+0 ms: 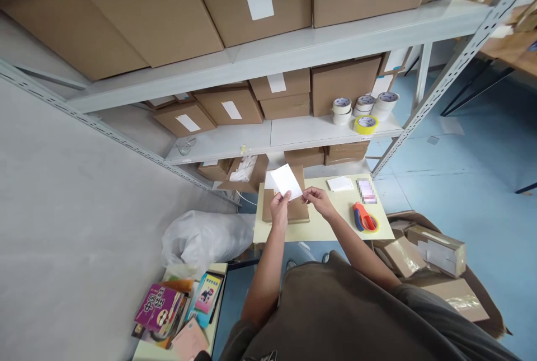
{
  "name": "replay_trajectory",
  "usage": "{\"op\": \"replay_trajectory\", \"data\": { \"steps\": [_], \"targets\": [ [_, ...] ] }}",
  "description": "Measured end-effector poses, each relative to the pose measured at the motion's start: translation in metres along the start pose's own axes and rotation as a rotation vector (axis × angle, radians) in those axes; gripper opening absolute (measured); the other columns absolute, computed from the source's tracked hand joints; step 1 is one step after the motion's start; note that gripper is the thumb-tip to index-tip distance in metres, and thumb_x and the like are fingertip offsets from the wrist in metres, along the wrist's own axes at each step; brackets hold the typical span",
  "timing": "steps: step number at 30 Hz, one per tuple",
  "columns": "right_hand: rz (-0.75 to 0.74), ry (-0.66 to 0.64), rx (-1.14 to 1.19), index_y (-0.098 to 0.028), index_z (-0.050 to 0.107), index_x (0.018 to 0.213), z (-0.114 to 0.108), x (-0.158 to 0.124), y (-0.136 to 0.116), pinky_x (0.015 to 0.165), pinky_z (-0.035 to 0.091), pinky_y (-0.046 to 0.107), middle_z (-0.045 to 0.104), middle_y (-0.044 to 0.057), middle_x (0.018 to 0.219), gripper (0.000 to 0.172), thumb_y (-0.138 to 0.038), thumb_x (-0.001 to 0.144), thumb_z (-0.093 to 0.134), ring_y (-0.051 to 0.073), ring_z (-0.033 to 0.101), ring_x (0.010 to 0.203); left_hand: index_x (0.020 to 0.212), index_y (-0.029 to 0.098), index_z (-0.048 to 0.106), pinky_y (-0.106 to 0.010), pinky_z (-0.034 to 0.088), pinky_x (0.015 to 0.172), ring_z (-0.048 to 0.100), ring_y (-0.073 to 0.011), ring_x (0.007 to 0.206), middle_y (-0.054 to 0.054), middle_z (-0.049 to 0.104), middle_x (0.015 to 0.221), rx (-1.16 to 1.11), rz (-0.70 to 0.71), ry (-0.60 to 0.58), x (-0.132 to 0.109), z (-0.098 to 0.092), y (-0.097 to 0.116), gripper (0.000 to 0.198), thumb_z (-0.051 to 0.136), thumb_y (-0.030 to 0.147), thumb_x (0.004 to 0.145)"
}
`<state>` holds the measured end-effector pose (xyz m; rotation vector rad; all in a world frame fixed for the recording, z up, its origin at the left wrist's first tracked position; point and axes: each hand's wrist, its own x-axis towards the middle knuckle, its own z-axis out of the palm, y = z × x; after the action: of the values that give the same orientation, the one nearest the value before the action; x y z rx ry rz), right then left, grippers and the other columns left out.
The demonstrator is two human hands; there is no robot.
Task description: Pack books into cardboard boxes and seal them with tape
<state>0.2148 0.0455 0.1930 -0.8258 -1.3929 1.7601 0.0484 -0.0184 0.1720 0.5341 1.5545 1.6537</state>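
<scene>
My left hand (pixel 280 209) holds a white paper sheet (pixel 287 179), thumb on top, tilted above a flat cardboard box (pixel 297 212). My right hand (pixel 317 198) is closed in a pinch at the sheet's lower right corner; its fingertips are too small to show in detail. The box lies on a pale yellow table (pixel 335 221). To the right on the table are a stack of white sheets (pixel 340 183), a phone-like item with a blurred face (pixel 366 190) and a red and blue tape dispenser (pixel 363 216) with a tape roll.
A grey metal shelf (pixel 293 39) with cardboard boxes rises ahead. Tape rolls (pixel 366 123) stand on its middle level. An open box with white material (pixel 244 170) is left of the table. Books (pixel 161 308) and a plastic bag (pixel 205 238) lie left; a carton of boxes (pixel 436 252) stands right.
</scene>
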Motion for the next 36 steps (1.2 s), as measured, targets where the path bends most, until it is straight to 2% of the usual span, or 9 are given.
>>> {"op": "replay_trajectory", "data": {
  "steps": [3,6,9,12,15,21,27,32,36],
  "targets": [
    [-0.008,-0.025,0.003,-0.024,0.07,0.081,-0.008,0.001,0.0,0.073,0.052,0.033,0.073,0.003,0.077,0.035,-0.058,0.087,0.074,0.019,0.067,0.073,0.107,0.013,0.082,-0.033,0.054,0.08,0.073,-0.029,0.101,-0.015,0.081,0.106,-0.01,-0.016,0.01,-0.003,0.009,-0.003,0.063,0.09,0.062,0.067],
    [-0.022,-0.04,0.025,-0.024,0.07,0.083,-0.015,0.0,-0.001,0.072,0.051,0.033,0.073,0.002,0.076,0.036,-0.059,0.086,0.075,0.019,0.066,0.072,0.124,0.014,0.077,-0.034,0.054,0.084,0.073,-0.0288,0.104,-0.015,0.079,0.112,0.044,-0.023,0.042,-0.007,0.015,-0.003,0.074,0.093,0.058,0.066],
    [-0.039,-0.052,0.018,-0.024,0.07,0.086,-0.022,-0.002,-0.005,0.072,0.052,0.034,0.073,0.003,0.077,0.038,-0.061,0.088,0.073,0.019,0.065,0.073,0.136,0.02,0.072,-0.034,0.053,0.091,0.072,-0.0266,0.106,-0.014,0.077,0.12,0.186,0.088,0.109,-0.014,0.022,0.003,0.081,0.097,0.048,0.064],
    [-0.057,-0.077,0.01,-0.024,0.071,0.088,-0.028,-0.005,-0.01,0.075,0.053,0.034,0.073,0.003,0.081,0.036,-0.06,0.091,0.072,0.02,0.066,0.077,0.116,0.02,0.081,-0.036,0.054,0.093,0.073,-0.0273,0.102,-0.014,0.079,0.112,0.256,0.162,-0.064,-0.024,0.033,0.014,0.052,0.091,0.051,0.075],
    [-0.075,-0.086,0.009,-0.025,0.072,0.09,-0.033,-0.006,-0.014,0.077,0.054,0.035,0.072,0.003,0.082,0.035,-0.06,0.091,0.073,0.02,0.066,0.08,0.102,0.019,0.085,-0.038,0.056,0.09,0.075,-0.0284,0.095,-0.012,0.081,0.1,0.245,0.133,-0.248,-0.034,0.046,0.02,0.043,0.085,0.055,0.08],
    [-0.092,-0.108,0.011,-0.026,0.067,0.089,-0.042,-0.009,-0.013,0.077,0.054,0.035,0.071,0.003,0.085,0.036,-0.061,0.094,0.069,0.021,0.068,0.083,0.092,0.016,0.084,-0.038,0.058,0.085,0.076,-0.0295,0.093,-0.013,0.082,0.096,0.074,0.025,-0.101,-0.035,0.059,0.017,0.051,0.078,0.066,0.083],
    [-0.085,-0.122,-0.053,-0.026,0.067,0.091,-0.04,-0.004,-0.007,0.077,0.054,0.036,0.07,0.003,0.083,0.036,-0.062,0.094,0.067,0.021,0.066,0.081,0.101,0.016,0.086,-0.039,0.059,0.087,0.076,-0.029,0.091,-0.013,0.082,0.093,0.125,0.035,-0.211,-0.037,0.055,0.015,0.051,0.089,0.059,0.074],
    [-0.065,-0.15,-0.077,-0.025,0.065,0.089,-0.027,0.007,-0.002,0.076,0.054,0.035,0.071,0.004,0.084,0.034,-0.059,0.093,0.069,0.021,0.068,0.082,0.093,0.016,0.085,-0.037,0.057,0.084,0.073,-0.0265,0.088,-0.011,0.08,0.092,-0.007,-0.003,-0.127,-0.023,0.039,0.011,0.046,0.086,0.059,0.077],
    [0.03,-0.045,-0.015,-0.025,0.06,0.082,-0.003,0.018,0.0,0.074,0.053,0.033,0.068,0.001,0.08,0.037,-0.059,0.09,0.07,0.022,0.072,0.081,0.09,0.015,0.083,-0.032,0.054,0.074,0.07,-0.0226,0.079,-0.009,0.078,0.085,-0.021,-0.048,-0.063,-0.004,0.02,0.016,0.052,0.084,0.065,0.075]
  ]
}}
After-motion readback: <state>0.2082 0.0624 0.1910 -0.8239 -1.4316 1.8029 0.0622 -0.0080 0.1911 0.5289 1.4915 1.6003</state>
